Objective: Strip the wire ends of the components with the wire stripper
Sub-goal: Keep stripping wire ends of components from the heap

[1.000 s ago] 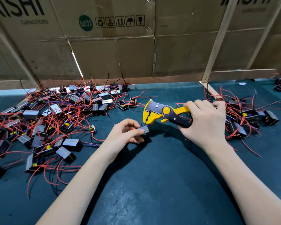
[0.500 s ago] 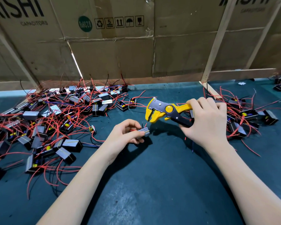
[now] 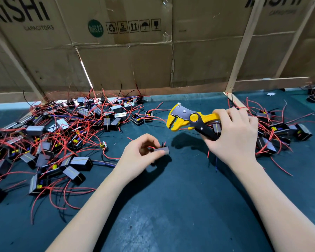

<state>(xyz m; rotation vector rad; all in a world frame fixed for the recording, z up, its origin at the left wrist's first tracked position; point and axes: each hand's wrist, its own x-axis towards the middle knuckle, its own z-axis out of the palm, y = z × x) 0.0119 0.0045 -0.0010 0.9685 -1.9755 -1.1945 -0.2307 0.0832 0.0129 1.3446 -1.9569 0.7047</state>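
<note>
In the head view, the left hand (image 3: 141, 154) is above the middle of the dark green table (image 3: 171, 215), and its thumb and fingers pinch a small grey and black component (image 3: 162, 149); short red wire ends stand up from this component next to the fingertips. The right hand (image 3: 233, 135) is to the right and a little nearer to the far edge of the table. Its fingers are curled around the handles of the yellow and black wire stripper (image 3: 191, 120), so the hand is clamped on the tool. The head of the stripper points to the left and its yellow mouth stands apart; it is above the held component and does not touch it. A big pile of components (image 3: 62, 139) with tangled red wires covers the far left part of the table. A smaller pile (image 3: 278, 130) lies by the right edge, behind the right hand. A wall of cardboard boxes (image 3: 125, 57) stands along the far edge.
</note>
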